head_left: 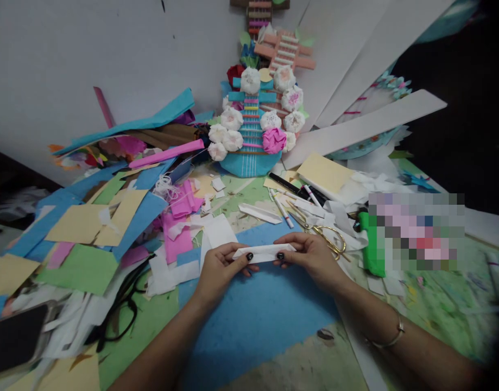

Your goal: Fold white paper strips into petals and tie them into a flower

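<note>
A folded strip of white paper (pixel 265 253) is stretched level between my two hands, its ends cut or folded to points. My left hand (pixel 222 269) pinches the left end, thumb on top and fingers beneath. At the other end, my right hand (pixel 312 258) grips it the same way. Under both hands lies a sheet of blue paper (pixel 261 315). Just beyond them rests another folded white strip (pixel 259 213). Gold-handled scissors (pixel 334 239) lie right beside my right hand, partly covered by paper scraps.
A blue paper guitar (pixel 251 136) with paper flowers leans at the back. Coloured paper pieces (pixel 80 269), black-framed glasses (pixel 125 315) and a phone (pixel 19 339) lie on the left. Markers (pixel 280 209), a cream pad (pixel 324 176) and a green object (pixel 371 247) are on the right.
</note>
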Available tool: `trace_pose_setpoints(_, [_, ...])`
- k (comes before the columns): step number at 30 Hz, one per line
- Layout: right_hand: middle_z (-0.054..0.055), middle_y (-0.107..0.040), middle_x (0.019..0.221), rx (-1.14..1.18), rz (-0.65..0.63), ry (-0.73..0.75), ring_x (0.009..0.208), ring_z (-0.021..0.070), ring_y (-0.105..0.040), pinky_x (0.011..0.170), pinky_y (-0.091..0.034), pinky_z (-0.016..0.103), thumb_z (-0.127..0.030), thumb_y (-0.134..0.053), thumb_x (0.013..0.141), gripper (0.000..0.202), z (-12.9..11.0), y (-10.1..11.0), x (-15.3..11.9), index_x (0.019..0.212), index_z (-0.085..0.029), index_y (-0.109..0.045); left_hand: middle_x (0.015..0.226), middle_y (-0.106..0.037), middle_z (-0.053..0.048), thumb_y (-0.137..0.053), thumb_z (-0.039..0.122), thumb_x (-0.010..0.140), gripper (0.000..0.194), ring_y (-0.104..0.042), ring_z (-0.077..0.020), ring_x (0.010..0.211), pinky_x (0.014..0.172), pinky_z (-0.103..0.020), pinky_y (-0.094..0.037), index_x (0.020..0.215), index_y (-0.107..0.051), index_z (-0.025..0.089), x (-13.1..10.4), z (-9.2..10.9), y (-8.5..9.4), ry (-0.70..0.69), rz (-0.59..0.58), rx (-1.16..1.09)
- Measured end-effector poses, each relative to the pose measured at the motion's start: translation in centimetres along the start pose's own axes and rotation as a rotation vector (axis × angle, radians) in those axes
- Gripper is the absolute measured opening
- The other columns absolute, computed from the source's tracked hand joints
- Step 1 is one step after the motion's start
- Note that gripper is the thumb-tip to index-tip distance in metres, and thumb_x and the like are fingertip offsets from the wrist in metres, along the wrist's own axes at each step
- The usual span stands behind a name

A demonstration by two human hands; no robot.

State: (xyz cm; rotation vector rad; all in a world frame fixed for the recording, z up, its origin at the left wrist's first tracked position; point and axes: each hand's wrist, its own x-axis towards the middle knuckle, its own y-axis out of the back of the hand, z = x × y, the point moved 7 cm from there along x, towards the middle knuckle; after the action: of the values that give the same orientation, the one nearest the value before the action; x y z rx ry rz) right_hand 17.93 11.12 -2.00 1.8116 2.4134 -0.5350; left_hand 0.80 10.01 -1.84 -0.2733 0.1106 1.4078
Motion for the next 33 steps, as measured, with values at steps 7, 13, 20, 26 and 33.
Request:
trace_pose_setpoints(7, [0.006, -0.071, 0.067, 0.043, 0.048, -0.028, 0.061, 0.0163, -0.069, 0.053, -0.053, 0.021, -0.036, -0.077, 0.062, 0.032, -0.27, 0.25, -0.27, 0.080, -0.012, -0.067, 0.062, -0.071, -0.007, -0.070, 0.031, 0.072, 0.026, -0.065, -0.0130, 0.052, 0.051, -0.019, -0.049, 0.084, -0.063, 0.009, -0.09, 0.00, -0.11, 0.001, -0.007, 0.022])
trace_pose_setpoints(13, [0.006, -0.071, 0.063, 0.062, 0.079, -0.011, 0.055, 0.0155, -0.068, 0.051, -0.054, 0.022, -0.040, -0.077, 0.061, 0.034, -0.12, 0.31, -0.29, 0.075, -0.011, -0.065, 0.061, -0.071, -0.007, -0.071, 0.032, 0.072, 0.027, -0.066, -0.0136, 0.053, 0.051, -0.019, -0.050, 0.084, -0.062, 0.009, 0.01, -0.10, -0.16, 0.008, -0.016, 0.010])
trace_pose_setpoints(20, [0.005, -0.069, 0.058, 0.057, 0.011, -0.011, 0.052, 0.0156, -0.067, 0.048, -0.053, 0.021, -0.041, -0.074, 0.066, 0.034, -0.08, 0.05, -0.18, 0.081, -0.012, -0.063, 0.063, -0.071, -0.007, -0.072, 0.030, 0.071, 0.027, -0.068, -0.0182, 0.055, 0.049, -0.023, -0.051, 0.086, -0.062, 0.010, 0.00, -0.39, -0.08, 0.034, -0.016, -0.047])
trace_pose_setpoints(26, [0.006, -0.071, 0.068, 0.132, -0.118, 0.011, 0.059, 0.0146, -0.069, 0.054, -0.054, 0.021, -0.030, -0.071, 0.072, 0.026, -0.19, -0.18, 0.04, 0.090, -0.013, -0.067, 0.068, -0.072, -0.008, -0.073, 0.024, 0.067, 0.027, -0.067, -0.0168, 0.056, 0.050, -0.021, -0.049, 0.090, -0.069, 0.010, -0.06, -0.28, 0.08, 0.067, -0.020, -0.167])
trace_pose_setpoints(33, [0.005, -0.071, 0.067, 0.297, -0.125, -0.044, 0.059, 0.0113, -0.066, 0.054, -0.050, 0.017, -0.019, -0.068, 0.070, 0.013, 0.11, -0.28, 0.06, 0.081, -0.014, -0.070, 0.070, -0.073, -0.009, -0.072, 0.016, 0.063, 0.016, -0.067, -0.0168, 0.060, 0.054, -0.021, -0.047, 0.078, -0.074, 0.013, -0.40, 0.20, -0.28, 0.040, -0.073, -0.278])
